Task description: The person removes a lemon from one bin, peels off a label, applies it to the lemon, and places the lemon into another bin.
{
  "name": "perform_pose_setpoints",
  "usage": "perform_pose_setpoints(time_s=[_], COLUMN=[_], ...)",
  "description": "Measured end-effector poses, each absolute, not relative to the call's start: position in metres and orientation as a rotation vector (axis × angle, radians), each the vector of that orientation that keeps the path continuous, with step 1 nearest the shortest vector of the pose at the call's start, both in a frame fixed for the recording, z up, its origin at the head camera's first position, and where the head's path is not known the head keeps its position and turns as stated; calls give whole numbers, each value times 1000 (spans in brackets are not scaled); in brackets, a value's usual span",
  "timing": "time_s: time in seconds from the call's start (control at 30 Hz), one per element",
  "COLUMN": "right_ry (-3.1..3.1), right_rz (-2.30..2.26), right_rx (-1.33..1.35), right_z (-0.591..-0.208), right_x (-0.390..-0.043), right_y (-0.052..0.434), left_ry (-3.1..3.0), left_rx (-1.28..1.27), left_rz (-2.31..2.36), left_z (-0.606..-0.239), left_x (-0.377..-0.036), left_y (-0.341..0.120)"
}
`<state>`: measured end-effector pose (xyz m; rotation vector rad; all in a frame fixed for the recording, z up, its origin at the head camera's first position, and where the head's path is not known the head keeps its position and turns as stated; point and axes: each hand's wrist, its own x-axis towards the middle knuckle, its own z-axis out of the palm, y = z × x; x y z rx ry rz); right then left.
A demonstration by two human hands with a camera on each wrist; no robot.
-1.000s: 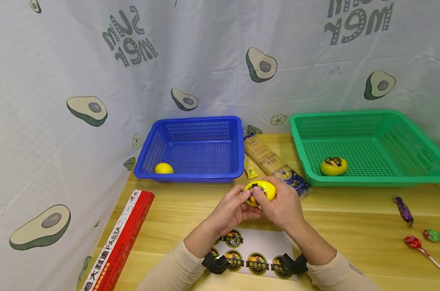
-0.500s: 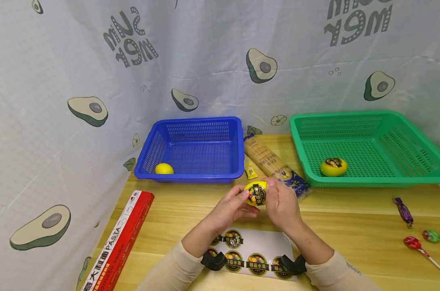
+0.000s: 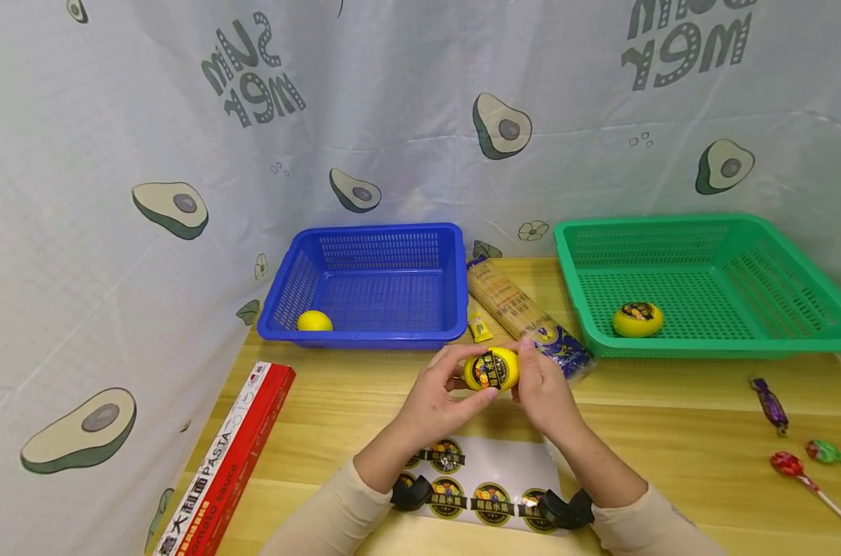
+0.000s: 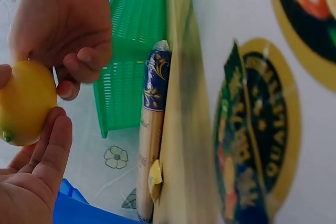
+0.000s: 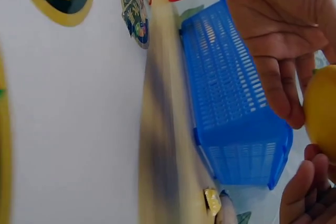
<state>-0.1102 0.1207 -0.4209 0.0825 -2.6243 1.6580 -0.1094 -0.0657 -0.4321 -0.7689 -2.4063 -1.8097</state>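
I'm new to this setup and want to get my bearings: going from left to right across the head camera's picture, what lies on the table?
Red pasta box → blue basket → lemon held in both hands → green basket → purple candy → red lollipop.

I sit at a pale wooden table [image 3: 670, 440] with plank seams running across it. A white cloth backdrop [image 3: 406, 93] hangs behind and along my left, printed with grey-green avocado halves [image 3: 501, 127], small flowers and mirrored grey lettering [image 3: 684, 42]. The light is soft and even.
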Motion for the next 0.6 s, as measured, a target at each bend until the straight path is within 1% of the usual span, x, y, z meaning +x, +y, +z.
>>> perform_pose_setpoints(time_s=[0.13,0.23,0.4,0.5,0.6], right_ry=[-2700,-2687,-2507,-2407,-2270], right_rz=[1605,1568,1599,1618,1773], right_rx=[73,12,-214,-361,-509], right_z=[-421,-424,-430,-432,-431], right_x=[-103,-94,-80,-78,-80], right_y=[132,147,181,208,237], left_ry=[-2430,-2456,-2508,-2524,-2532], left_rx=[-765,-765,-737,-713,-696], left_rz=[-1817,-1834,-1853,-1854,-1867], left_z=[-435,-438,-441,-442,-443], left_x=[-111,-113,-113,-113,-114], left_y=[-66,-64,-64,-65,-65])
